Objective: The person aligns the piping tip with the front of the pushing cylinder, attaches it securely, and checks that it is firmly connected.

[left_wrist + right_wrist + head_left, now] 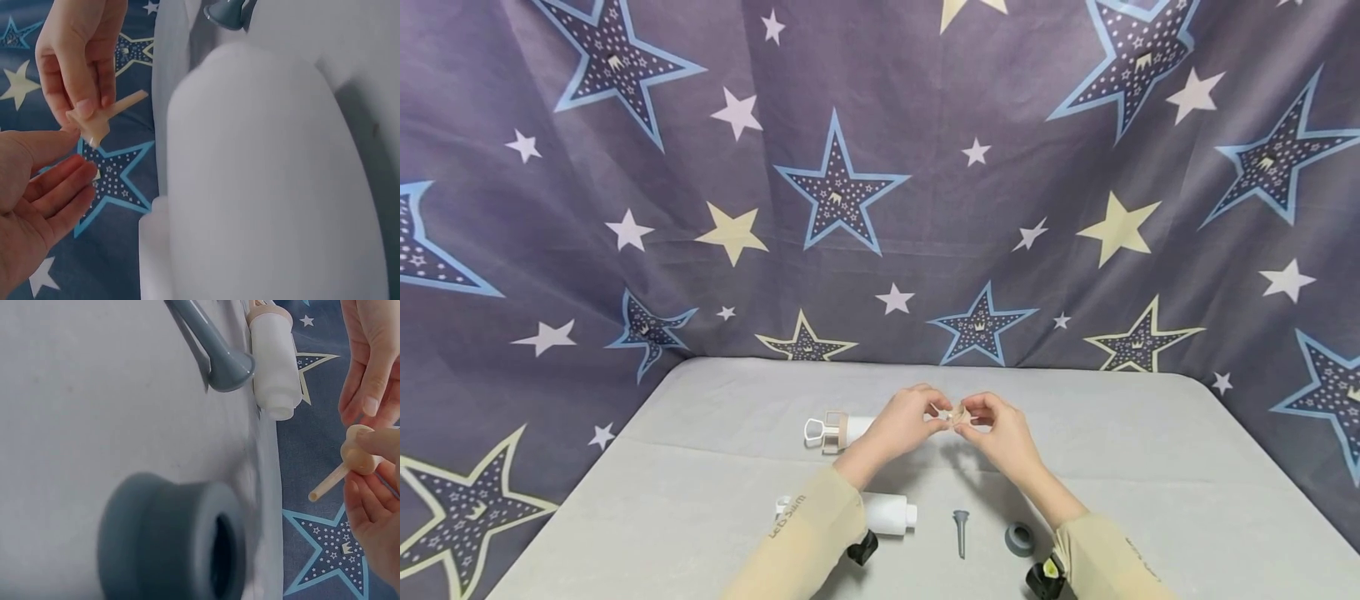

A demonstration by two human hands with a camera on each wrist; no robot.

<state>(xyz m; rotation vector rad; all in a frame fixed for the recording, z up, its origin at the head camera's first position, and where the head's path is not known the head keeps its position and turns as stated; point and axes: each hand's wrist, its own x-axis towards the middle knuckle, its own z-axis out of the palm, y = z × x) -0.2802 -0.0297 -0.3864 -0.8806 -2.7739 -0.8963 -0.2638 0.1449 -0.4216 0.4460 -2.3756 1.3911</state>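
Note:
A small beige part (359, 453) with a rounded body and a thin hollow tube is held up above the table. My right hand (1003, 433) pinches its body between thumb and fingers. In the right wrist view, the tube points down and to the left. My left hand (902, 425) is beside the part, its fingers fairly straight. In the left wrist view, the left thumb (53, 145) reaches the part's edge, with a gap below it to the other fingers. Whether the left fingertips truly touch the part is hard to see.
Behind the left hand lies a white cylinder with a beige collar (842, 431) and white loop. A second white cylinder (887, 513) lies partly under the left forearm. Nearer me are a grey stick with a flared head (961, 529) and a thick grey ring (1019, 539).

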